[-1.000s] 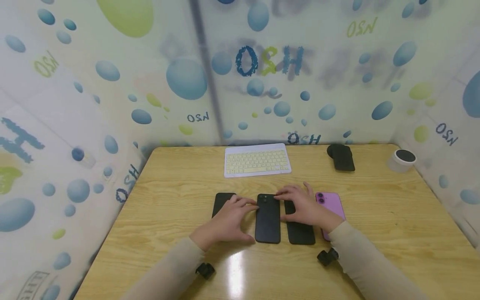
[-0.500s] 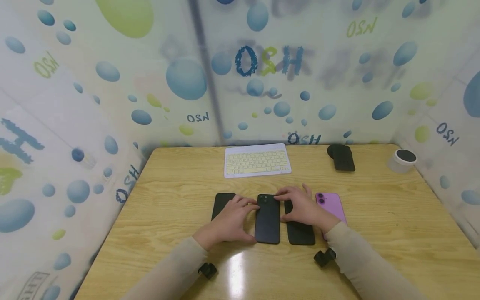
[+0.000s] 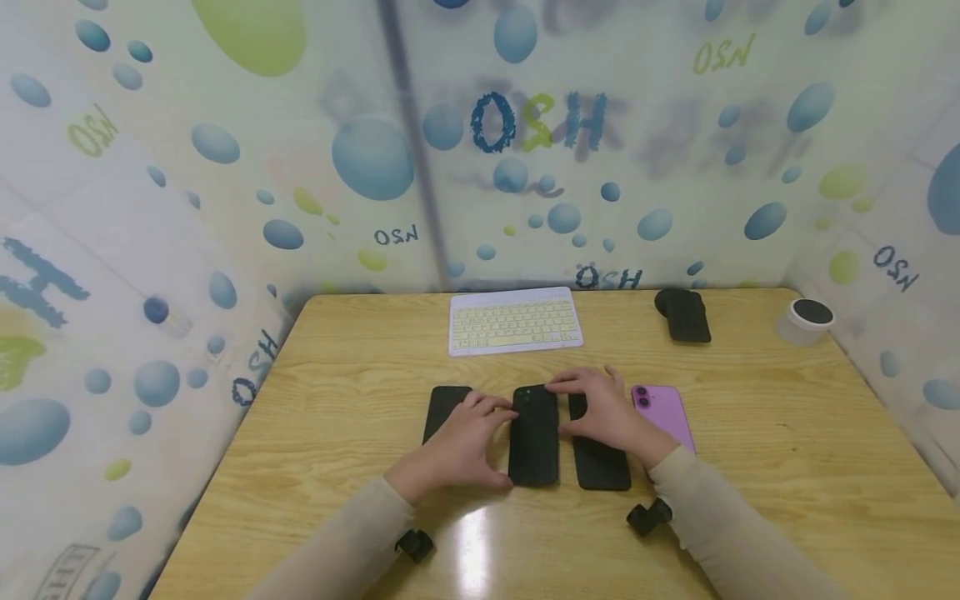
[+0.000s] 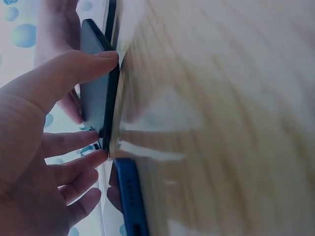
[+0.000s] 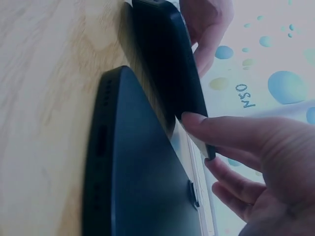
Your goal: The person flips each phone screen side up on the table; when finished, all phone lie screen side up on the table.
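A dark smartphone (image 3: 534, 446) with its camera side up lies between my hands in the head view. My left hand (image 3: 467, 442) holds its left long edge, thumb near the lower corner and fingertips higher up. With thumb and fingers, my right hand (image 3: 603, 412) grips the right edge near the top corner. In the right wrist view the phone (image 5: 162, 54) is tilted, its right side raised off the wood. Beneath my right hand lies another black phone (image 3: 603, 467). A third dark phone (image 3: 444, 408) is partly hidden by my left hand.
A purple phone (image 3: 667, 412) lies right of my right hand, partly covered by the forearm. Farther back are a white keyboard (image 3: 514, 323), a black object (image 3: 686, 317) and a white cup-like container (image 3: 802, 323). Patterned walls border the wooden table (image 3: 360, 358).
The middle phone's right side has risen slightly and its camera side now looks darker. My right hand has shifted slightly left with it; my left hand has hardly moved.
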Demonstrator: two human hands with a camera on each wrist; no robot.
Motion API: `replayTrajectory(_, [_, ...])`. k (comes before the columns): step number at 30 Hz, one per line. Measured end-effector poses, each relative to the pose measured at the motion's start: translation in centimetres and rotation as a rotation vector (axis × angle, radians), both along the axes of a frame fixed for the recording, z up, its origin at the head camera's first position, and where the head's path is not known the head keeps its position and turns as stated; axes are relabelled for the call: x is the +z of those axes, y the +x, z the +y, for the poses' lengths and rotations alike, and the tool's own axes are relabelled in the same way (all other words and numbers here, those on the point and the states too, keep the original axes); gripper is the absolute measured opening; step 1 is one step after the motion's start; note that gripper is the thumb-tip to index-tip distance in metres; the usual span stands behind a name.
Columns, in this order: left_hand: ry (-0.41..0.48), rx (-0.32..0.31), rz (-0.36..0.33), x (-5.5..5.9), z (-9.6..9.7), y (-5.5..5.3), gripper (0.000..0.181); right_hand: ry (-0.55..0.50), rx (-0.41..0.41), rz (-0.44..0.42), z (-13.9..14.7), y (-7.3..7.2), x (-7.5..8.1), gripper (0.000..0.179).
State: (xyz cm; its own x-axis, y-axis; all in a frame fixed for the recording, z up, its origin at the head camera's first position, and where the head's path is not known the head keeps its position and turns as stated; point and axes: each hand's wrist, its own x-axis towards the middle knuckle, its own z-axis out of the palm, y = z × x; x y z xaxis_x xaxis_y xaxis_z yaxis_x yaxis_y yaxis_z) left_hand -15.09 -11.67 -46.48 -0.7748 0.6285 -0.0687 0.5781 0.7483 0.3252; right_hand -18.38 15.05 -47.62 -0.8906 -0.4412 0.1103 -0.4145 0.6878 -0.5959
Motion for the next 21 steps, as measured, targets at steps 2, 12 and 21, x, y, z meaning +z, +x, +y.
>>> replayTrajectory(2, [0.014, 0.003, -0.007, 0.0, 0.1, 0.1, 0.094, -0.021, -0.006, 0.022, 0.1, 0.1, 0.0, 0.06])
replayTrajectory(12, [0.06, 0.015, -0.049, 0.3, 0.7, 0.8, 0.096, -0.11, -0.014, 0.054, 0.1, 0.9, 1.0, 0.062])
replayTrajectory(21, [0.176, 0.044, -0.115, 0.4, 0.6, 0.8, 0.098, -0.134, -0.025, 0.092, -0.5, 1.1, 1.3, 0.068])
